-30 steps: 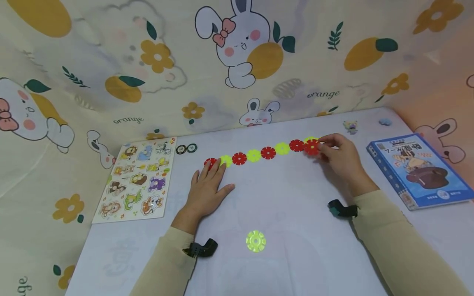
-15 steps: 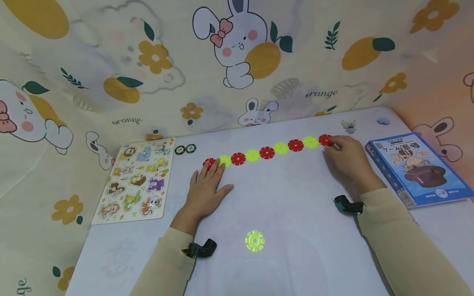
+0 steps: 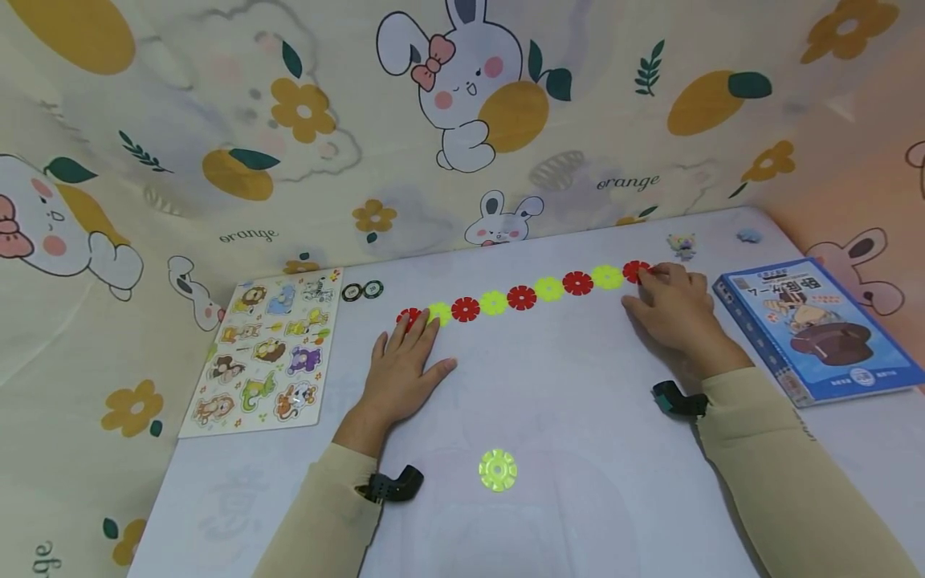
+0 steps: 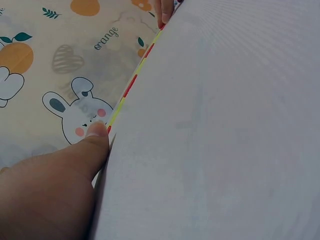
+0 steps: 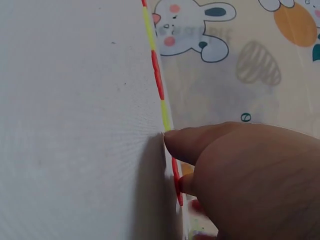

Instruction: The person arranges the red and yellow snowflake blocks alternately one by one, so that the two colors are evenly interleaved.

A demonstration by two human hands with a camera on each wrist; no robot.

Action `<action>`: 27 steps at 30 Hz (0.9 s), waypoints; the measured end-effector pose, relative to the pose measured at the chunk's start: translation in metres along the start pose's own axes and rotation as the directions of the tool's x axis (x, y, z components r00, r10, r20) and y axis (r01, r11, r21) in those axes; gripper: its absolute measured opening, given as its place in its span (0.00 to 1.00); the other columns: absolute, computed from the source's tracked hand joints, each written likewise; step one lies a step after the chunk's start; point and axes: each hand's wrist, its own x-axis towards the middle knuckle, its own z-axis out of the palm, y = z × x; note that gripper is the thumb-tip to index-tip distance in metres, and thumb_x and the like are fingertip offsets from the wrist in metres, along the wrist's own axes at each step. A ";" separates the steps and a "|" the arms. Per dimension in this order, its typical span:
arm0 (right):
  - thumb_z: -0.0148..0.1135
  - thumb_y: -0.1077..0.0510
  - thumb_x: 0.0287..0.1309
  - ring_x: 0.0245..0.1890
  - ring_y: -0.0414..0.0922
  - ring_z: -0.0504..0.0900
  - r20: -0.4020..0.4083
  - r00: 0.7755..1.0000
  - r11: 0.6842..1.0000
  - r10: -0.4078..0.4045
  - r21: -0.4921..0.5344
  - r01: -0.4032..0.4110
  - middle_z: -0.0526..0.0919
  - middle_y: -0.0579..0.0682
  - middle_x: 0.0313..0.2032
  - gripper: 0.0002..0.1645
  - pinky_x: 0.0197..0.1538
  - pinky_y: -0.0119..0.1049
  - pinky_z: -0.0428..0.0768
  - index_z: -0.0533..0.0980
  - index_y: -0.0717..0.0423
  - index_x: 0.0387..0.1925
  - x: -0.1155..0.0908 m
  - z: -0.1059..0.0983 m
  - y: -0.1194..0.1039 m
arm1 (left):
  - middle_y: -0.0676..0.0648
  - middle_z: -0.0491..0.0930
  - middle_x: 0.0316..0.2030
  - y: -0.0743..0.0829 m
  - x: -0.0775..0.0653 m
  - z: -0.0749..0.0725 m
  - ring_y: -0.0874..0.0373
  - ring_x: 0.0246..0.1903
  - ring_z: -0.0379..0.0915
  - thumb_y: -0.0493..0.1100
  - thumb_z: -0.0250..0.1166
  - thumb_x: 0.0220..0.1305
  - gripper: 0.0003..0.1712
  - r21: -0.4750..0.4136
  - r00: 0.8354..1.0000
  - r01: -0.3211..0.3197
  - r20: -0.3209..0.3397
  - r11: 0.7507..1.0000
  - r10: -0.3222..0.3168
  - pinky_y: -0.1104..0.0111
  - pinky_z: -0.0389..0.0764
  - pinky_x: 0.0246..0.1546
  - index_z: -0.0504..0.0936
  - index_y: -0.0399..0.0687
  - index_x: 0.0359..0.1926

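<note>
Alternating red and yellow-green notched plastic discs form a slanting row (image 3: 522, 298) along the back of the table. My left hand (image 3: 401, 373) lies palm down with fingers spread, its fingertips resting on the leftmost red disc (image 3: 407, 316) and the yellow-green disc (image 3: 441, 313) beside it. At the other end, the fingertips of my right hand (image 3: 675, 309) touch the last red disc (image 3: 634, 271), partly covering it; the thumb stands apart from the disc. In the right wrist view that red disc (image 5: 176, 180) lies flat beneath a fingertip. A loose yellow-green disc (image 3: 498, 470) lies near the front.
On the left is an animal sticker board (image 3: 263, 353), with two small black rings (image 3: 363, 291) by its top corner. A blue box (image 3: 820, 333) lies at the right. Behind the right hand sit a small figure sticker (image 3: 682, 246) and a small blue piece (image 3: 749, 236).
The right hand carried the last red disc rightward from over a yellow-green one to the row's end, then loosened its pinch, thumb moving away. The left hand stayed put.
</note>
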 end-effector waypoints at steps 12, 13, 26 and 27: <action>0.49 0.30 0.61 0.68 0.67 0.37 0.032 0.999 0.999 -0.029 -0.014 0.029 0.44 0.63 0.71 0.52 0.52 0.69 0.47 0.50 0.58 0.73 0.001 0.003 0.001 | 0.54 0.41 0.75 -0.001 0.000 0.001 0.50 0.72 0.29 0.76 0.40 0.62 0.46 0.005 1.000 -0.001 0.008 1.000 0.001 0.44 0.37 0.65 0.49 0.61 0.75; 0.49 0.29 0.61 0.67 0.67 0.37 0.028 0.999 0.999 -0.031 -0.015 0.031 0.44 0.64 0.71 0.52 0.52 0.69 0.47 0.50 0.58 0.73 0.001 0.004 0.002 | 0.54 0.41 0.75 -0.001 0.000 0.001 0.50 0.72 0.29 0.76 0.40 0.62 0.46 0.006 1.000 0.000 0.008 1.000 0.000 0.44 0.37 0.65 0.48 0.61 0.75; 0.51 0.30 0.60 0.67 0.68 0.39 0.003 1.000 1.000 -0.021 -0.009 0.021 0.45 0.65 0.70 0.52 0.52 0.68 0.48 0.52 0.57 0.73 0.001 0.006 0.002 | 0.54 0.41 0.75 0.000 0.000 0.001 0.51 0.72 0.28 0.76 0.40 0.62 0.47 0.002 1.000 0.006 0.007 1.000 -0.006 0.44 0.37 0.65 0.49 0.62 0.75; 0.52 0.30 0.60 0.67 0.68 0.39 -0.002 1.000 1.000 -0.021 -0.006 0.021 0.45 0.65 0.70 0.51 0.51 0.68 0.48 0.52 0.57 0.73 0.001 0.005 0.002 | 0.54 0.41 0.75 0.000 0.000 0.001 0.51 0.72 0.28 0.76 0.40 0.62 0.47 0.004 1.000 0.006 0.007 1.000 -0.006 0.44 0.37 0.65 0.49 0.62 0.75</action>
